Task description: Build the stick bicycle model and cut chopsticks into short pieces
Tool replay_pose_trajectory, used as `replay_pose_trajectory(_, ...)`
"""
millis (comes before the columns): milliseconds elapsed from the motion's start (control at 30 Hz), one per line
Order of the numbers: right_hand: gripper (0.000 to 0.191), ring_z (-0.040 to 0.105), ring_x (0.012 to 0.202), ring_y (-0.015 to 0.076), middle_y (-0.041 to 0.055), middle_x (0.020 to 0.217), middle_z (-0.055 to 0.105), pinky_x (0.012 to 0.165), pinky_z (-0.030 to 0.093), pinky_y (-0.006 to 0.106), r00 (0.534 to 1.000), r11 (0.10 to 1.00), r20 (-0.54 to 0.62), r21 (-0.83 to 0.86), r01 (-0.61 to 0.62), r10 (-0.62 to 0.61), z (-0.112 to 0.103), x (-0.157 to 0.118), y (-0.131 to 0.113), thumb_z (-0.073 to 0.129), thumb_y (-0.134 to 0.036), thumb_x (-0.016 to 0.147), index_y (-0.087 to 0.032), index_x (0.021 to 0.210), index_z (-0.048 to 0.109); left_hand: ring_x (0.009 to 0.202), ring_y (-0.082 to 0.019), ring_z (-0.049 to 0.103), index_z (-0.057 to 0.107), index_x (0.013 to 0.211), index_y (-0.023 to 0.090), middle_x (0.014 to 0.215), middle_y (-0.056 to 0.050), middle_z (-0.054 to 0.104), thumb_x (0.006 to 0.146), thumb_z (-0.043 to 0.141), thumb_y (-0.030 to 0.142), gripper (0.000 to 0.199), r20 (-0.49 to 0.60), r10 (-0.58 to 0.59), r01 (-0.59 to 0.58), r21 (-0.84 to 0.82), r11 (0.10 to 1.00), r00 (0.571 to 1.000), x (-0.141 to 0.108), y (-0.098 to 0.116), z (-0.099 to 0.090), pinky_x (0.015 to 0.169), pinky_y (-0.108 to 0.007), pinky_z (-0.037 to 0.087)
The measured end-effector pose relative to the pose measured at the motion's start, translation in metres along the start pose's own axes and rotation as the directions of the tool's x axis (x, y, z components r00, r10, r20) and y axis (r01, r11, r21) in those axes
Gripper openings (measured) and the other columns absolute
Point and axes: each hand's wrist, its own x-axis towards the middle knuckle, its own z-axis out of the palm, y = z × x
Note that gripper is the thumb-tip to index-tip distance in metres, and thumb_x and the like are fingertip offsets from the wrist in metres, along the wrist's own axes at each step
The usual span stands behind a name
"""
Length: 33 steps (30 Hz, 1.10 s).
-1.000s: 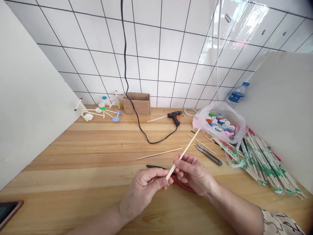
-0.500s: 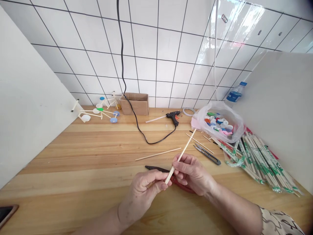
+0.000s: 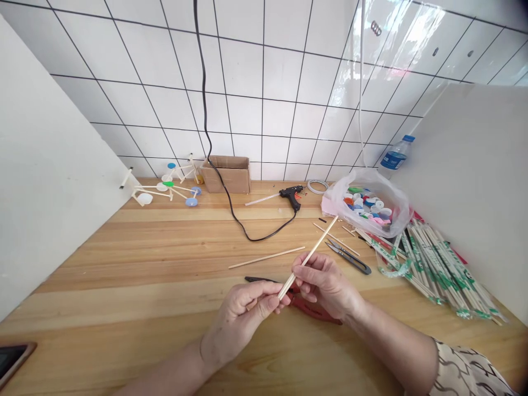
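Observation:
Both my hands grip a pair of wooden chopsticks (image 3: pixel 315 246) held side by side and slanting up to the right. My left hand (image 3: pixel 247 313) pinches their near ends between thumb and fingers. A little higher up, the fingers of my right hand (image 3: pixel 325 280) are closed around them. Beneath my hands lie red-handled pliers (image 3: pixel 315 311) with dark jaws, partly hidden. Beyond my left hand a single chopstick (image 3: pixel 267 257) rests on the table. Grey thread snips (image 3: pixel 348 257) lie just past my right hand, beside another thin stick (image 3: pixel 337 240).
At the back sit a cardboard box (image 3: pixel 226 175), a glue gun (image 3: pixel 292 195) with its black cord, and a tape roll (image 3: pixel 317 187). A plastic bag of bottle caps (image 3: pixel 371 206) and wrapped chopsticks (image 3: pixel 445 269) lie right. Stick-and-cap models (image 3: pixel 169 187) stand left; a phone (image 3: pixel 14 360) lies front left.
The chopsticks have tilted further right, and my hands have risen slightly. More of the pliers' red handles shows under my right hand. The view has shifted a little.

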Motion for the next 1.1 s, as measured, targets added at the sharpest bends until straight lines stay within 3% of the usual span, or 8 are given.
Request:
replay_pose_trajectory(233,0.024,0.041,0.036,0.0038,-0.0034,0.048,0.057,0.031,0.026,0.014,0.999,0.996,-0.009,-0.088,0.034,-0.035,-0.004,0.0,0.003,0.075,-0.027,0.062,-0.014,0.066,0.056,0.064,-0.017,0.06,0.07,0.08,0.013,0.075,-0.008,0.069,0.081,0.055,0.04,0.031,0.021,-0.095,0.097,-0.259,0.961,0.995,0.005,-0.001,0.0,0.062,-0.029,0.048)
replay_pose_trajectory(433,0.024,0.037,0.032,0.0028,-0.0063,0.044,0.052,0.033,0.025,0.015,0.993,0.963,0.092,-0.254,0.093,-0.072,0.003,-0.006,0.008,0.069,-0.033,0.069,-0.014,0.068,0.054,0.063,-0.014,0.055,0.069,0.077,0.013,0.07,-0.006,0.067,0.075,0.061,0.039,0.027,0.033,-0.207,0.209,-0.198,0.958,0.978,0.005,0.008,0.003,0.061,-0.027,0.045)
replay_pose_trajectory(667,0.018,0.062,0.054,0.0134,-0.0009,0.057,0.062,0.053,0.047,0.024,0.98,0.875,0.159,-0.45,0.177,-0.116,0.012,-0.013,0.011,0.061,-0.033,0.076,-0.017,0.072,0.053,0.062,-0.013,0.052,0.067,0.069,0.014,0.062,-0.002,0.062,0.072,0.064,0.028,0.015,0.031,-0.247,0.249,-0.096,0.964,0.969,0.007,0.013,0.003,0.063,-0.025,0.043)
replay_pose_trajectory(767,0.011,0.059,0.053,0.0122,-0.0007,0.058,0.061,0.049,0.044,0.022,0.975,0.765,0.138,-0.606,0.22,-0.171,0.011,-0.014,0.014,0.058,-0.026,0.076,-0.018,0.071,0.054,0.065,-0.014,0.054,0.065,0.065,0.015,0.064,-0.001,0.062,0.072,0.062,0.028,0.016,0.02,-0.227,0.226,0.03,0.974,0.974,0.006,0.015,0.004,0.064,-0.025,0.043)
replay_pose_trajectory(867,0.007,0.05,0.047,0.0094,-0.002,0.055,0.056,0.042,0.036,0.019,0.962,0.581,0.157,-0.771,0.261,-0.225,0.011,-0.017,0.014,0.055,-0.021,0.076,-0.018,0.07,0.056,0.065,-0.015,0.055,0.065,0.066,0.016,0.066,-0.001,0.063,0.075,0.058,0.027,0.016,0.008,-0.174,0.168,0.214,0.962,0.985,0.005,0.017,0.004,0.063,-0.025,0.043)
replay_pose_trajectory(1000,0.009,0.053,0.052,0.0105,-0.0001,0.062,0.059,0.048,0.04,0.021,0.905,0.313,0.34,-0.857,0.41,-0.256,0.01,-0.023,0.013,0.05,-0.015,0.078,-0.018,0.073,0.057,0.071,-0.017,0.058,0.065,0.07,0.017,0.073,-0.003,0.065,0.076,0.053,0.018,0.014,0.077,-0.056,0.022,0.383,0.924,0.995,0.005,0.011,0.001,0.068,-0.026,0.044)
replay_pose_trajectory(1100,0.013,0.058,0.064,0.0156,0.0048,0.071,0.063,0.061,0.044,0.026,0.844,0.151,0.496,-0.836,0.528,-0.203,0.009,-0.025,0.016,0.045,-0.012,0.08,-0.017,0.077,0.056,0.075,-0.018,0.058,0.064,0.068,0.017,0.076,-0.004,0.063,0.075,0.05,0.011,0.017,0.168,-0.001,-0.08,0.478,0.875,0.986,0.005,0.002,-0.003,0.068,-0.026,0.044)
